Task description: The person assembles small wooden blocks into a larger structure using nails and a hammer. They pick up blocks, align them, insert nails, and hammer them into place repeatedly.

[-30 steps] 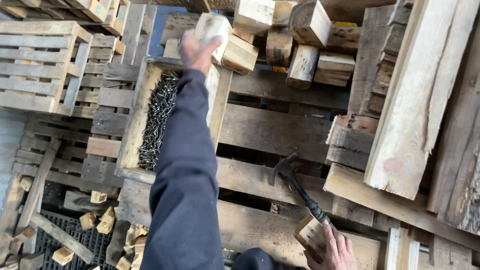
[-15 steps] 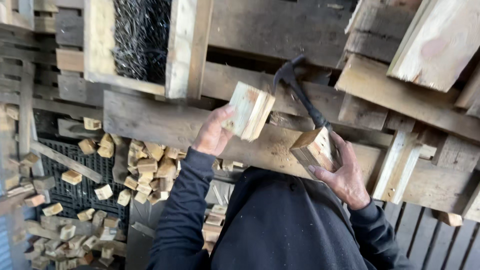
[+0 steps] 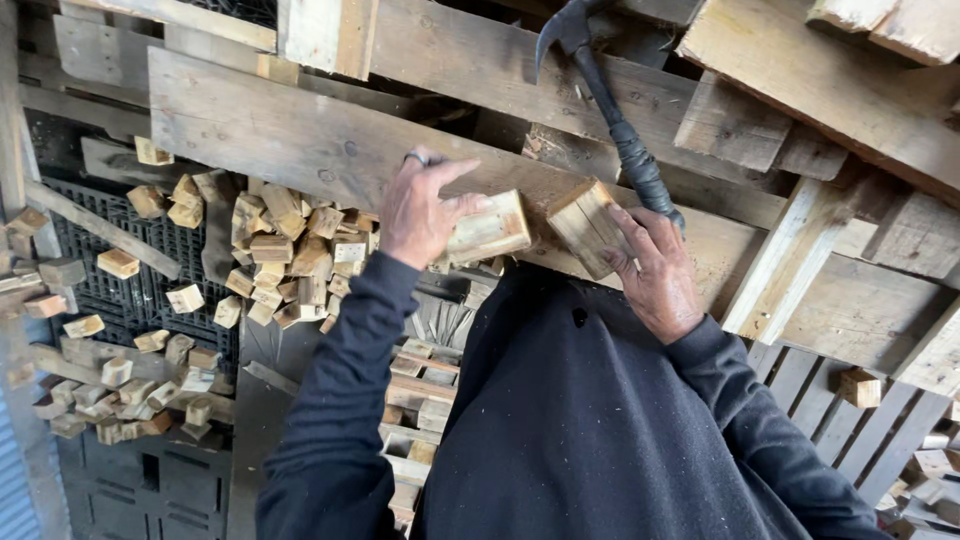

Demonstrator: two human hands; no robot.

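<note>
The left hand (image 3: 425, 210) is closed over the top of a pale wooden block (image 3: 490, 228), fingers curled on its upper face and thumb stretched along the near edge, so the block sits just under and to the right of the palm, resting against the wide weathered plank (image 3: 300, 130) that runs across the view. The right hand (image 3: 655, 270) grips two things at once: its fingers wrap the end of a second wooden block (image 3: 583, 225), which stands tilted with its sawn end grain facing up and left, and the same hand pins the dark handle of a claw hammer (image 3: 612, 110) against that block. The hammer's handle rises up and left from the hand, its head lying over the boards near the top edge of the view. The two blocks are just beside each other, with a narrow gap between them, both at the near edge of the plank and directly in front of the person's dark jacket (image 3: 590, 420). Below and left of the left hand, a heap of small wood offcuts (image 3: 280, 255) lies on a black plastic grid (image 3: 130, 300), with more offcuts scattered farther left. To the right, lighter timber slats (image 3: 790, 250) lean at an angle across the stacked boards.
</note>
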